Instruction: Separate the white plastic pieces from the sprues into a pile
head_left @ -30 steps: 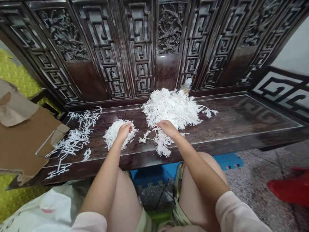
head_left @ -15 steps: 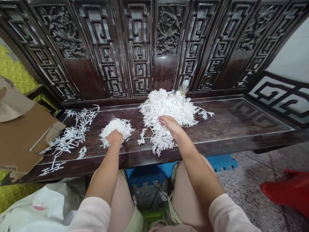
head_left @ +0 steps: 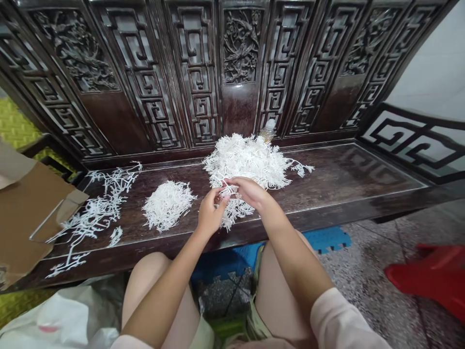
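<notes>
A big heap of white branched plastic pieces (head_left: 250,157) lies on the dark wooden bench (head_left: 348,179). My right hand (head_left: 247,191) grips a cluster of those white pieces (head_left: 234,213) at the heap's near edge. My left hand (head_left: 209,213) meets it from the left, fingers pinched on the same cluster. A smaller mound of short white bits (head_left: 167,203) sits to the left of my hands, untouched. Bare white stems (head_left: 98,213) are strewn further left.
A carved dark backrest (head_left: 203,72) rises behind the bench. A small bottle (head_left: 268,130) stands behind the heap. A cardboard box (head_left: 32,213) lies at the left end, a white bag (head_left: 61,320) below it. A red plastic thing (head_left: 428,278) is on the floor right.
My left hand has left the small mound and moved right to join my right hand on the cluster. The view has shifted slightly to the right.
</notes>
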Tool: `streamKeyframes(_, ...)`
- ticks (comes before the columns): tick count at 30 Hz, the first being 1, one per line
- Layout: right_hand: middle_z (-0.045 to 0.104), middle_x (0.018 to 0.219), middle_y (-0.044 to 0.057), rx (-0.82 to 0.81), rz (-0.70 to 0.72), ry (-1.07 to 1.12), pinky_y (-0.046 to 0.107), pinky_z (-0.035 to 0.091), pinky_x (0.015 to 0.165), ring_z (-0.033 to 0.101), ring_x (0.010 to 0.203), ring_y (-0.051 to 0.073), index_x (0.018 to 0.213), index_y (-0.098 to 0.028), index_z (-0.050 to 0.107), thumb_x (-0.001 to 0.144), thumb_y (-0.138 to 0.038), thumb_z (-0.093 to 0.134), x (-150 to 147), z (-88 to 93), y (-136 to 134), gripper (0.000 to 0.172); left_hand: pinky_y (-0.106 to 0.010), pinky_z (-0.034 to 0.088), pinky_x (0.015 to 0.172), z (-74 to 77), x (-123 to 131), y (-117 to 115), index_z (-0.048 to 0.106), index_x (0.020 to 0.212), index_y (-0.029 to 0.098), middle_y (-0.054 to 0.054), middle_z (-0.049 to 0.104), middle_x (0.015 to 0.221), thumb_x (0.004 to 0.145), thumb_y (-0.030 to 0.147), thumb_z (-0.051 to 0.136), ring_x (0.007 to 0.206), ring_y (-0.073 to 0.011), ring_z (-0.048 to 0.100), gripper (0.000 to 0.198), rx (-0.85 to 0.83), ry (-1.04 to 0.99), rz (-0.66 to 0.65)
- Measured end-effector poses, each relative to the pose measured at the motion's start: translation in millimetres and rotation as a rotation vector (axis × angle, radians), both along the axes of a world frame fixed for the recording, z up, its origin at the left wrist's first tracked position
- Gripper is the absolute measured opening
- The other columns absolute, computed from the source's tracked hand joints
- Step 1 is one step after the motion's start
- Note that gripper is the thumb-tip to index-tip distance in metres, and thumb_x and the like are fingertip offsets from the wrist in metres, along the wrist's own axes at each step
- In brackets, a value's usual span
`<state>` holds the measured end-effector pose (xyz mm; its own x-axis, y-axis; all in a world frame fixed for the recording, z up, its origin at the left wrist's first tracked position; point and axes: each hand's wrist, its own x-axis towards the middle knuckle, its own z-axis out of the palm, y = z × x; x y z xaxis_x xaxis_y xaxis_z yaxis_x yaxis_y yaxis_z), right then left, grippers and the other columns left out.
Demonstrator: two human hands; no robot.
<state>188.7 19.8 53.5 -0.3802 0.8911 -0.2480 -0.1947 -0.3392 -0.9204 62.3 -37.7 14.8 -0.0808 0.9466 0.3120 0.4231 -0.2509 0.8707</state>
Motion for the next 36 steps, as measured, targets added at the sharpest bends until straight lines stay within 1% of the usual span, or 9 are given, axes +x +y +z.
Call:
streamKeyframes(4, 0.06, 0.086, 0.005, -0.007, 0.066, 0.073, 0.025, 0.045, 0.065, 0.053, 0.078, 0.013, 0.072, -0.015, 0.061, 0.064, -0.019, 0.058, -0.5, 0.5, -0.7, 0.009, -0.026, 0.04, 0.066, -2.8, -6.4, 0.5, 0.055, 0.097, 0.019, -0.002, 0.059, 0.077, 0.078, 0.036, 0.046, 0.068, -0.0136, 0.053, 0.026, -0.047, 0.012, 0.03)
streamKeyframes(9, 0.061, 0.081, 0.003, -0.009, 0.12, 0.131, 0.027, 0.045, 0.07, 0.054, 0.077, 0.012, 0.067, -0.016, 0.059, 0.063, -0.017, 0.059, -0.6, 4.1, -1.3, 0.005, -0.027, 0.04, 0.072, 6.0, -12.9, 0.6, 0.06, 0.088, 0.019, -0.005, 0.06, 0.085, 0.081, 0.034, 0.041, 0.079, -0.0162, 0.054, 0.025, 0.059, 0.07, 0.11)
streamKeyframes(14, 0.061, 0.077, 0.001, 0.046, 0.174, 0.057, 0.023, 0.042, 0.067, 0.053, 0.069, 0.008, 0.08, -0.016, 0.06, 0.06, -0.015, 0.063, 0.0, 1.1, -0.6, 0.02, -0.028, 0.04, 0.075, 13.7, -17.5, -1.1, 0.06, 0.088, 0.019, -0.005, 0.061, 0.088, 0.083, 0.035, 0.037, 0.084, -0.0171, 0.054, 0.029, 0.08, 0.017, 0.162)
streamKeyframes(18, 0.06, 0.078, 0.0, 0.084, 0.175, 0.056, 0.022, 0.04, 0.066, 0.053, 0.069, 0.008, 0.086, -0.017, 0.06, 0.057, -0.012, 0.064, -2.1, -1.8, -0.7, 0.029, -0.027, 0.04, 0.075, 11.9, -20.0, 0.5, 0.058, 0.089, 0.018, -0.005, 0.059, 0.088, 0.083, 0.036, 0.037, 0.083, -0.0163, 0.053, 0.028, 0.05, -0.03, 0.099)
streamKeyframes(23, 0.061, 0.079, 0.001, 0.055, 0.181, 0.067, 0.023, 0.04, 0.068, 0.053, 0.072, 0.009, 0.085, -0.017, 0.062, 0.06, -0.011, 0.059, -3.8, 1.1, -3.3, 0.026, -0.028, 0.04, 0.076, 9.4, -20.0, 2.2, 0.056, 0.095, 0.021, -0.005, 0.055, 0.094, 0.08, 0.039, 0.044, 0.088, -0.0169, 0.052, 0.027, 0.04, 0.033, 0.038)
streamKeyframes(25, 0.061, 0.083, 0.002, 0.039, 0.182, 0.08, 0.023, 0.04, 0.068, 0.051, 0.071, 0.008, 0.086, -0.018, 0.063, 0.061, -0.01, 0.056, -3.7, 2.0, -3.9, 0.027, -0.029, 0.04, 0.078, 9.4, -19.7, 1.8, 0.055, 0.098, 0.021, -0.005, 0.052, 0.096, 0.078, 0.04, 0.046, 0.091, -0.0174, 0.051, 0.029, 0.069, 0.065, 0.077)
streamKeyframes(28, 0.062, 0.086, 0.002, 0.005, 0.191, 0.12, 0.023, 0.04, 0.066, 0.049, 0.066, 0.007, 0.087, -0.018, 0.064, 0.063, -0.01, 0.05, -4.3, 1.4, -4.0, 0.029, -0.032, 0.037, 0.082, 10.5, -19.5, 0.8, 0.053, 0.099, 0.02, -0.007, 0.049, 0.098, 0.074, 0.042, 0.052, 0.094, -0.0196, 0.048, 0.034, 0.164, 0.165, 0.26)
streamKeyframes(31, 0.062, 0.082, 0.002, -0.003, 0.197, 0.121, 0.024, 0.04, 0.068, 0.049, 0.064, 0.007, 0.087, -0.017, 0.065, 0.064, -0.008, 0.048, -6.5, -0.7, -4.5, 0.031, -0.033, 0.035, 0.08, 12.8, -19.9, 0.4, 0.054, 0.091, 0.019, -0.006, 0.051, 0.09, 0.071, 0.042, 0.056, 0.087, -0.0198, 0.049, 0.031, 0.218, 0.31, 0.34)
streamKeyframes(36, 0.063, 0.086, 0.004, 0.011, 0.265, 0.054, 0.025, 0.038, 0.077, 0.052, 0.08, 0.01, 0.093, -0.017, 0.064, 0.068, -0.012, 0.052, -11.0, -1.4, -7.8, 0.029, -0.028, 0.032, 0.067, 15.3, -22.9, 1.4, 0.051, 0.065, 0.018, -0.001, 0.05, 0.063, 0.077, 0.044, 0.046, 0.066, -0.0156, 0.047, 0.029, 0.095, 0.439, 0.261)
